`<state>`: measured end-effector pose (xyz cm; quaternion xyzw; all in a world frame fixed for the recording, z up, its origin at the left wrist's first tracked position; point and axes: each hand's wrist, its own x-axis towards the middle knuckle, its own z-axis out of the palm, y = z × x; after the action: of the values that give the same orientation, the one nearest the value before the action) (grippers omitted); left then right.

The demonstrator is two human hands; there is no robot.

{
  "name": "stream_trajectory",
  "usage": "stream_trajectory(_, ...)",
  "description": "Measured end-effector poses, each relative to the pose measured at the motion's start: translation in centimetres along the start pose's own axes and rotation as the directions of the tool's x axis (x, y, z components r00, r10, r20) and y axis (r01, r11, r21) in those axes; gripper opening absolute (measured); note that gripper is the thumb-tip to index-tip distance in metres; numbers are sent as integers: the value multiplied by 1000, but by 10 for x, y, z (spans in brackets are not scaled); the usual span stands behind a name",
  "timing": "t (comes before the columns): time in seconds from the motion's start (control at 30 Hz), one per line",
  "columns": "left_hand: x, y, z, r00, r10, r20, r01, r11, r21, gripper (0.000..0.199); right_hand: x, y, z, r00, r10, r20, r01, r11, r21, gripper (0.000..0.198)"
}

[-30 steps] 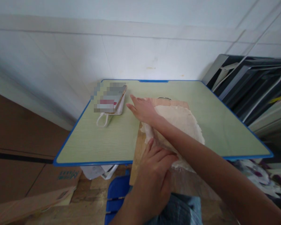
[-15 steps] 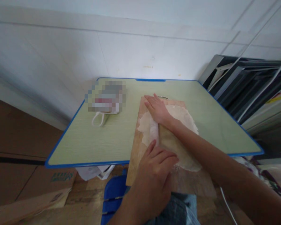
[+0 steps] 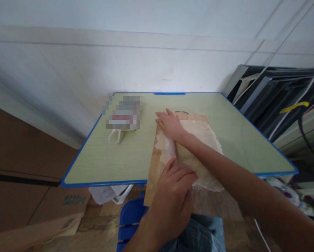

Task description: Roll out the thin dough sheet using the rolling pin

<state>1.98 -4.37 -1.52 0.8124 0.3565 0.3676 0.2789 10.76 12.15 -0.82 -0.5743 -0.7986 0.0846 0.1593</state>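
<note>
A pale, flour-dusted rolling pin (image 3: 169,148) lies across a wide thin sheet of dough (image 3: 202,134) with ragged edges. Under the dough is a wooden board (image 3: 152,185), its near end jutting past the table edge. My right hand (image 3: 169,124) presses palm-down on the pin's far end, fingers stretched out flat to the left. Nearer to me, my left hand (image 3: 176,189) is closed at the pin's near end, fingers bent and together; its palm side is hidden. My right forearm crosses over part of the dough.
The board rests on a light green table (image 3: 107,164) with a blue rim. A blurred-out item with a white strap (image 3: 114,136) lies at the left. Dark flat panels (image 3: 275,91) lean at the right, a cardboard box (image 3: 68,206) stands lower left, and a blue chair (image 3: 130,213) is below.
Both hands and the rolling pin have shifted slightly left over the board, toward the dough's left edge. The camera view has moved a little as well.
</note>
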Motion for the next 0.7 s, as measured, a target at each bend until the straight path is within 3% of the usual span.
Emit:
stream_trajectory(0.1,0,-1,0,1000,1,-12,-1,1000,-29,32,-1,2,0,1000,21,-6,-21,1000,-5,43)
stream_trajectory(0.37,0,-1,-4,996,1,-90,-6,998,-65,29,16,-44,14,996,-95,2,95,995,-9,39)
stream_trajectory(0.7,-1,0,0,999,26,-34,-27,1000,-10,29,-2,13,0,999,23,-32,-23,1000,7,42)
